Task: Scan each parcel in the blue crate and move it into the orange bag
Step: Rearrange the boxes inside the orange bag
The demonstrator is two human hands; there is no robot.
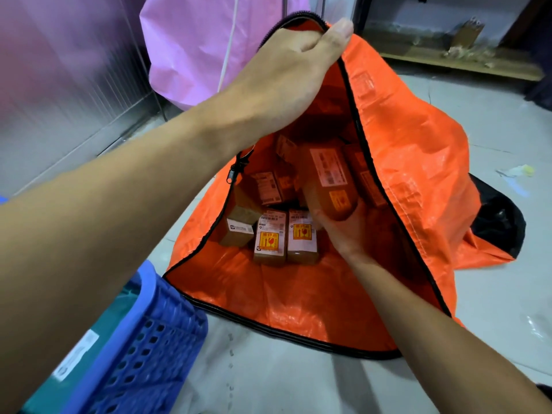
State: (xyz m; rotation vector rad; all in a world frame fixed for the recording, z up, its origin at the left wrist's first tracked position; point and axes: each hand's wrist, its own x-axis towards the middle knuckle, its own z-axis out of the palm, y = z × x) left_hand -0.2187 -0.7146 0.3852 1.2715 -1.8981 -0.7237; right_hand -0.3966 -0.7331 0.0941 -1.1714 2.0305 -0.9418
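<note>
Deep inside the orange bag [403, 138], the fingers [321, 218] of the right hand [343, 231] are curled under and around one end of a brown parcel [330, 183], its label and yellow fragile sticker facing up. That parcel is held just above the other parcels [270, 237] lying on the bag's bottom, and it looks close to being set down. Higher up, the left hand [286, 76] grips the bag's zip edge [351, 94], fingers folded over the rim and thumb pressed against the outside, lifting the mouth into a tall opening. To finish the step well, I would lower the parcel flat into the free gap beside the two upright ones rather than drop it, since the stickers suggest breakable goods, and uncurl the fingers only once it rests. Keeping the rim raised until the right hand is out would stop the cloth sagging onto the wrist. Nearer the person, the blue crate [143, 339] stands on the floor [268, 377] beside the bag, with a teal packet [89, 348] showing inside, so more scanning probably remains.
</note>
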